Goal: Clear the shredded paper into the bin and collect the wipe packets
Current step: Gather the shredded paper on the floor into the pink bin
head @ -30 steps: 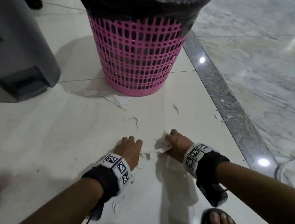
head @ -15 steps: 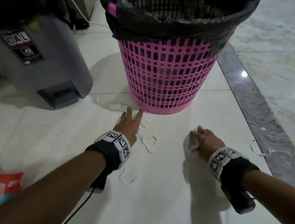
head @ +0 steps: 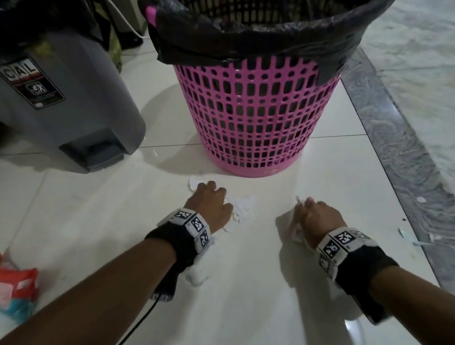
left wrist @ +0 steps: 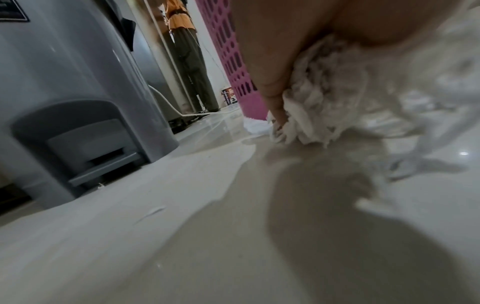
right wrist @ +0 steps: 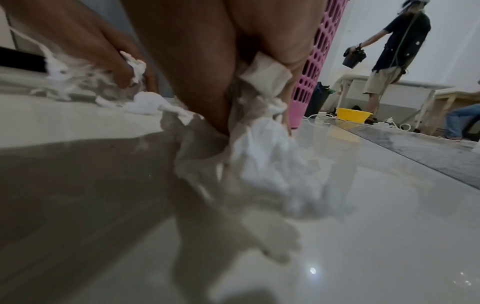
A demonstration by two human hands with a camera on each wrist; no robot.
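Note:
My left hand (head: 212, 199) is on the white floor just in front of the pink bin (head: 256, 112), fingers curled round a clump of white shredded paper (head: 243, 208); the left wrist view shows the shredded paper (left wrist: 319, 98) bunched under the fingers. My right hand (head: 315, 216) rests lower right and grips a wad of shredded paper (right wrist: 262, 144) that hangs to the floor. The bin has a black liner (head: 274, 25) and stands open. A red and blue wipe packet (head: 6, 282) lies at the far left.
A grey pedal bin (head: 51, 107) stands left of the pink one. More paper scraps (head: 196, 278) lie under my left wrist and near the dark marble strip (head: 420, 178) on the right. Other people and a yellow basin (right wrist: 353, 114) are far off.
The left hand went from flat with spread fingers near the bin's base to curled over a clump of paper. The right hand kept hold of its wad. The view has tilted up.

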